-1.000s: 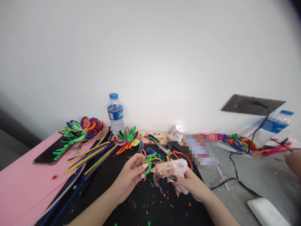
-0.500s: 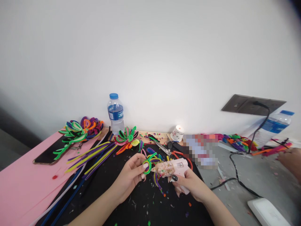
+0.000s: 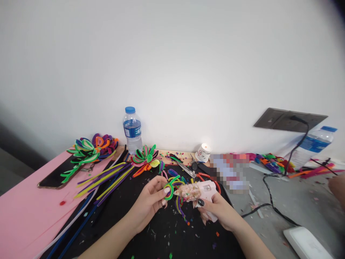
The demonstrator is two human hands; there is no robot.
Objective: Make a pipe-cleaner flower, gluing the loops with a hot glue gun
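Observation:
My left hand (image 3: 152,196) pinches a coiled pipe cleaner (image 3: 170,190), green on the outside with purple and yellow inside. In my right hand (image 3: 215,208) is a pale pink glue gun (image 3: 195,192), its barrel crusted with bits. The glue gun's nozzle points left and ends beside the coil; whether the two touch, I cannot tell. Behind and under them lie more bent pipe cleaners (image 3: 179,207) in purple, yellow and green. Red-handled pliers or scissors (image 3: 208,176) rest just beyond the glue gun, partly hidden by it.
A water bottle (image 3: 132,131) stands at the back near a pipe-cleaner flower (image 3: 145,158). Loose pipe cleaners (image 3: 104,180) and a phone (image 3: 58,172) lie to the left. A lit candle (image 3: 203,153) burns by the wall. A black cable (image 3: 269,196) and another person's hand (image 3: 338,185) are at right.
Both my hands keep nearly the same place, with the glue gun still beside the coil. At the far right, the other person's hand has moved slightly outward, towards the picture's edge.

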